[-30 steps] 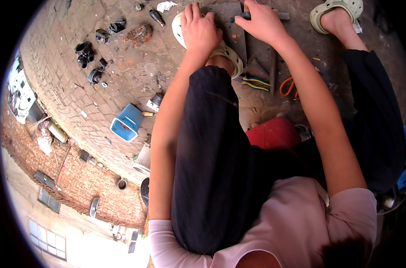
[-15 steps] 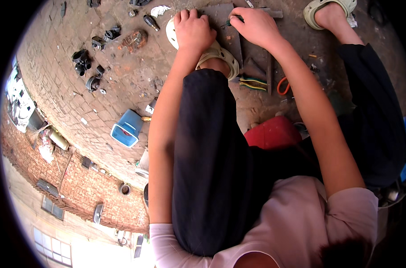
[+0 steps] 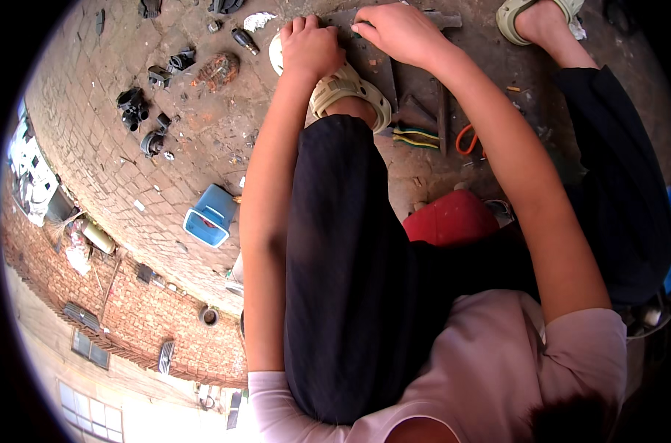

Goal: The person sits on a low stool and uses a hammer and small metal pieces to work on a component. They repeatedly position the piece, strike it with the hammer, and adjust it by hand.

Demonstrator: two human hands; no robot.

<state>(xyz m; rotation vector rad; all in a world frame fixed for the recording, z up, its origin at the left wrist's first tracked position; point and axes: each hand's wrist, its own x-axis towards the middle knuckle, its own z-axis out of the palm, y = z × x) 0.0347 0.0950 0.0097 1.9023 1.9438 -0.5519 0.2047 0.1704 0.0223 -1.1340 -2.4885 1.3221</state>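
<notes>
By the clog (image 3: 343,81) and plate (image 3: 380,68), our left hand (image 3: 311,49) and right hand (image 3: 405,33) bend; whether they grip, we cannot tell.

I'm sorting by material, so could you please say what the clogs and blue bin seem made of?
Clogs: probably matte foam or soft plastic, judging by their holed, moulded shape. Blue bin: likely smooth plastic, given its even colour and slight sheen.

A dark plate (image 3: 382,72) lies flat at the upper centre of the frame, its straight right edge near-vertical, its surface partly hidden.
</notes>
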